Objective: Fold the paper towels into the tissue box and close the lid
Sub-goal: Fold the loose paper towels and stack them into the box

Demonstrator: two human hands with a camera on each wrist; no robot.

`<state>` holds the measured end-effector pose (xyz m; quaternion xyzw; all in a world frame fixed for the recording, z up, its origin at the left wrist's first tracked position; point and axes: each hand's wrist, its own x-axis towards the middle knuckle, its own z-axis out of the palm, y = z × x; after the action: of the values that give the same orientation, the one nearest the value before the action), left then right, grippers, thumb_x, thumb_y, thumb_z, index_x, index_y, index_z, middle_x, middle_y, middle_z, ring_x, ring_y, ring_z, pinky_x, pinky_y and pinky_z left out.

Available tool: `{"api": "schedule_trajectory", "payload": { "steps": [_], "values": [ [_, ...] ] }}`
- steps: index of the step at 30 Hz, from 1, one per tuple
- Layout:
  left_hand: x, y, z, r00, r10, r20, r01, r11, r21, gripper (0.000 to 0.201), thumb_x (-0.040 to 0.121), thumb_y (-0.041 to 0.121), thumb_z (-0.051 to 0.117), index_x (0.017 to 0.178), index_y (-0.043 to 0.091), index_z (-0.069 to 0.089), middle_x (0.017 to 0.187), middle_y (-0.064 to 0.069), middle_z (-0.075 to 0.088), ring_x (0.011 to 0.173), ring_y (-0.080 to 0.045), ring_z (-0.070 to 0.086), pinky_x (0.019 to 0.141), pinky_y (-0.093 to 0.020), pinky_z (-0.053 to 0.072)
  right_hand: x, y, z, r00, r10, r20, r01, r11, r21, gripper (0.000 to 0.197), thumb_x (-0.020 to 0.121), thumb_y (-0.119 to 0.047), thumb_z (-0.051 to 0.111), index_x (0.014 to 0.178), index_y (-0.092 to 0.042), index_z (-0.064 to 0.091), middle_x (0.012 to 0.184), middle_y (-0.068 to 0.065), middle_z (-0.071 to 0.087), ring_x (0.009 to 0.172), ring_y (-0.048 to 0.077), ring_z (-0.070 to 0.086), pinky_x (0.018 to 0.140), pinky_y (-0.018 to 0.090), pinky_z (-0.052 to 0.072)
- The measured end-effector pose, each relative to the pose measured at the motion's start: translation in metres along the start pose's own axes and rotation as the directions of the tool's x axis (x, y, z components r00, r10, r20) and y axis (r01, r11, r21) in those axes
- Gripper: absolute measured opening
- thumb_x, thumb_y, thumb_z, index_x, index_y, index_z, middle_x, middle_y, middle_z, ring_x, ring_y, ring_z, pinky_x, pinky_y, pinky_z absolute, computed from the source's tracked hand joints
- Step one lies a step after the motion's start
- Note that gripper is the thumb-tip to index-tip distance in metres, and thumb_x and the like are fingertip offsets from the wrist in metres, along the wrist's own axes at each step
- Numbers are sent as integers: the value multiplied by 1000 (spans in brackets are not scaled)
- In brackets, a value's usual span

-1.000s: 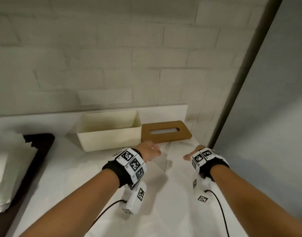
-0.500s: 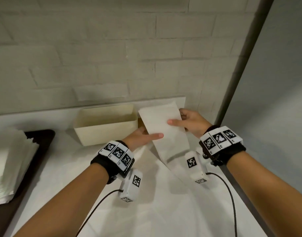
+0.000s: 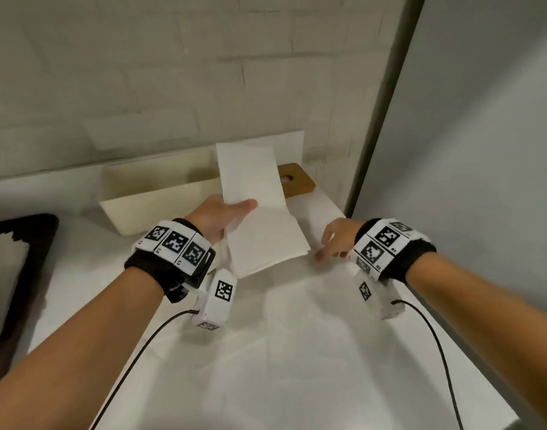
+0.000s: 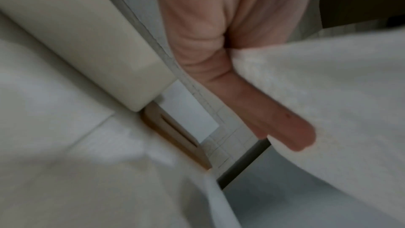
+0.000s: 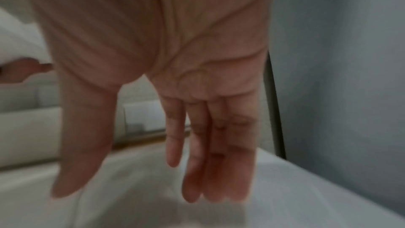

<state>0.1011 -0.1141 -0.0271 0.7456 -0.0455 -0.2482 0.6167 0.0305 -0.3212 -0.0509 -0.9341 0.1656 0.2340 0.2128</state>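
A white paper towel (image 3: 259, 209), folded over on itself, hangs above the table in front of the open cream tissue box (image 3: 154, 193). My left hand (image 3: 225, 214) pinches its left edge, thumb on top; the left wrist view shows the thumb (image 4: 282, 127) pressed on the towel (image 4: 342, 103). My right hand (image 3: 334, 240) hovers to the right of the towel, apart from it, with its fingers (image 5: 217, 159) straight and nothing in them. The brown wooden lid (image 3: 297, 180) with its slot lies flat behind the towel, right of the box.
More white paper towel sheets (image 3: 297, 336) cover the table under my hands. A stack of towels (image 3: 2, 280) sits on a dark tray (image 3: 36, 243) at the left. A brick wall stands behind; a grey panel (image 3: 483, 150) borders the table's right edge.
The towel was lifted off the table and folded over. My right hand has let go of it and dropped to the right; my left hand now holds it alone.
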Motion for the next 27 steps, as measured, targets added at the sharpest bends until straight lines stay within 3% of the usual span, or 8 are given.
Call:
{"api": "schedule_trajectory", "payload": {
  "steps": [4, 9, 12, 15, 17, 20, 24, 27],
  "values": [
    [-3, -34, -10, 991, -117, 58, 111, 989, 99, 37, 87, 16, 61, 121, 2, 56, 125, -14, 60, 111, -29, 59, 104, -41, 42, 1, 10, 33, 996, 68, -54, -73, 992, -101, 65, 70, -43, 75, 116, -1, 56, 111, 10, 62, 107, 29, 59, 93, 32, 47],
    [-3, -55, -10, 982, -163, 90, 154, 983, 103, 35, 91, -3, 49, 126, -5, 50, 127, -17, 55, 105, -28, 54, 90, -37, 45, 2, 18, 34, 994, 105, -34, -104, 994, 34, 65, 65, -47, 76, 115, -8, 61, 109, 2, 63, 106, 25, 59, 96, 30, 45],
    [-5, -58, -11, 981, -167, 104, 158, 983, 93, 40, 91, -8, 44, 131, -4, 45, 135, -22, 50, 117, -35, 51, 99, -41, 40, -9, 22, 25, 990, 98, -97, -80, 982, 172, 48, 82, -32, 66, 121, -5, 56, 107, 3, 51, 101, 19, 50, 82, 20, 34],
    [-5, -59, -11, 981, -158, 115, 154, 987, 40, 43, 92, -9, 40, 135, -3, 42, 137, -22, 48, 124, -38, 47, 99, -40, 39, -18, 28, 14, 951, 127, -280, -17, 932, 362, 40, 83, -28, 67, 115, -5, 60, 98, 4, 54, 89, 18, 50, 62, 20, 38],
    [-7, -61, -11, 979, -153, 135, 153, 988, 11, 42, 93, -9, 38, 134, -4, 42, 136, -22, 48, 115, -37, 52, 93, -38, 41, -28, 27, 3, 927, 147, -344, 41, 874, 485, 30, 84, -28, 64, 107, -8, 62, 98, 7, 59, 87, 20, 55, 60, 19, 41],
    [-9, -60, -11, 975, -148, 168, 156, 987, -37, 37, 94, -5, 38, 130, -3, 46, 134, -22, 51, 88, -26, 58, 78, -31, 46, -43, 16, -19, 918, 125, -376, 163, 746, 646, 10, 84, -27, 64, 86, -20, 57, 102, 10, 64, 82, 24, 62, 77, 34, 51],
    [-13, -55, -5, 970, -143, 198, 179, 967, -183, 36, 96, 12, 44, 130, 1, 48, 125, -19, 57, 89, -24, 59, 80, -32, 47, -51, -17, -28, 930, -37, -366, 356, 341, 870, 33, 84, -6, 61, 114, -12, 49, 92, 6, 66, 62, 8, 69, 58, 23, 57],
    [-18, -51, 2, 974, -96, 205, 152, 948, -278, 37, 96, 25, 47, 127, 7, 53, 114, -10, 64, 95, -23, 62, 82, -33, 51, -44, -44, -15, 940, -78, -331, 339, 313, 887, 51, 81, 3, 62, 128, -7, 44, 112, 10, 63, 82, 14, 66, 79, 28, 55]
  ]
}}
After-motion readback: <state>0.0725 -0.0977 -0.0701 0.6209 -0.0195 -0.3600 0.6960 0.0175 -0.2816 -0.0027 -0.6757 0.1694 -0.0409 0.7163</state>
